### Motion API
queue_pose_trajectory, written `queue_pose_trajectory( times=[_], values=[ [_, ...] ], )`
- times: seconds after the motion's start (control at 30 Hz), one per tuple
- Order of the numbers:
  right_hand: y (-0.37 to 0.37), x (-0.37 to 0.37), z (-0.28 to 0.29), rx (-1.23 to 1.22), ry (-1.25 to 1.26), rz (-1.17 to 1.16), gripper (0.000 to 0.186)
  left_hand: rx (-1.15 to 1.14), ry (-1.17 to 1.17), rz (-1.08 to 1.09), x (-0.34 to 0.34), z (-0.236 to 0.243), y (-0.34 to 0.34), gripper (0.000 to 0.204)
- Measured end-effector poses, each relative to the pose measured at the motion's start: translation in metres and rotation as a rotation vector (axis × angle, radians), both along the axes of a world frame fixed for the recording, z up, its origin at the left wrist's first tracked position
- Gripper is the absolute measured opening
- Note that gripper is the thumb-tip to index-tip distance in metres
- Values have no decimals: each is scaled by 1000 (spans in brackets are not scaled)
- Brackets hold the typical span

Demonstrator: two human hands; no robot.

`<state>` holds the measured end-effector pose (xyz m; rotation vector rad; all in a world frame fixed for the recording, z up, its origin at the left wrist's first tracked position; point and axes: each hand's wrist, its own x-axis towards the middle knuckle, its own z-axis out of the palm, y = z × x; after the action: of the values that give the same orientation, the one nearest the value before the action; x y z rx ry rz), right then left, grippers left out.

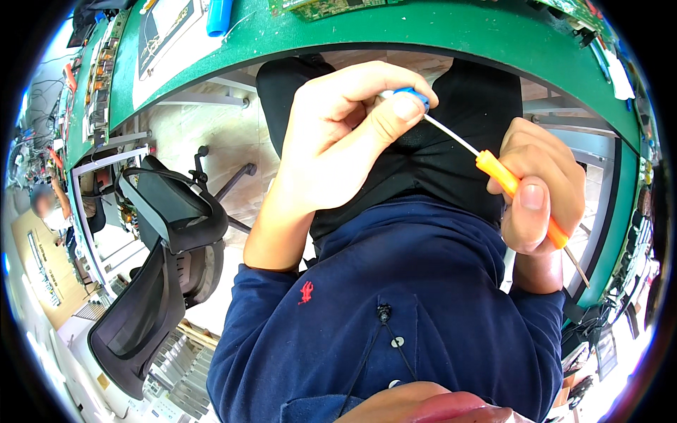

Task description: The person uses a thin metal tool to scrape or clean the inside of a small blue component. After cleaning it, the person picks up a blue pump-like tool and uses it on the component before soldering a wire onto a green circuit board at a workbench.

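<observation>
the fingers of the left hand point(340, 141) are clamped in a pinch on a small blue piece point(417, 97), and those of the right hand point(549, 166) are wrapped around the orange handle point(498, 173) of a screwdriver point(453, 137), the thumb point(530, 204) laid against it. both hands are up in the air above the lap, with the screwdriver strung between them, clear of the edge of the green surface point(437, 32). its near end meets the blue piece at the left fingers, but how the two join is hidden by the grip, so i cannot tell whether the shaft sits in it or only touches it. to do this well, i would hold the blue piece firm and steady, keep the shaft in line with it, and let any turn or push come from the right hand in small, even doses; a sideways lean would probably make the end slip toward the left fingertips. the long axis runs on a slant, from the lower right to the upper left: the shaft points away from the body and toward the person's left, and beyond the handle's other end a thin rod point(578, 271) sticks out toward the lower right, roughly on the same line.
</observation>
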<state>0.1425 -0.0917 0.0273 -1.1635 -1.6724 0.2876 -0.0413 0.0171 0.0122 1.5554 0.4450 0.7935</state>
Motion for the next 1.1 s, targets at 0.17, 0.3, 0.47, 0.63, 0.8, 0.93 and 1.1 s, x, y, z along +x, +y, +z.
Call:
queue_pose_trajectory(
  times=[0.17,0.3,0.47,0.63,0.8,0.93,1.1],
  values=[
    [-9,11,10,7,137,37,32,37,-79,155,-16,4,33,36],
    [-1,6,-2,32,108,38,32,-5,-46,-50,-10,1,15,38],
    [-1,6,-1,-3,201,-14,40,-288,-241,-182,-7,-5,18,38],
    [0,-2,6,-44,242,-23,44,-536,-491,-456,0,-12,18,37],
    [2,-6,10,-65,291,17,45,-628,-560,-586,4,-15,17,40],
    [2,-6,9,-66,293,37,45,-604,-551,-564,5,-16,16,40],
    [2,-9,14,-107,245,-5,45,-551,-511,-512,4,-15,15,40]
  ],
)
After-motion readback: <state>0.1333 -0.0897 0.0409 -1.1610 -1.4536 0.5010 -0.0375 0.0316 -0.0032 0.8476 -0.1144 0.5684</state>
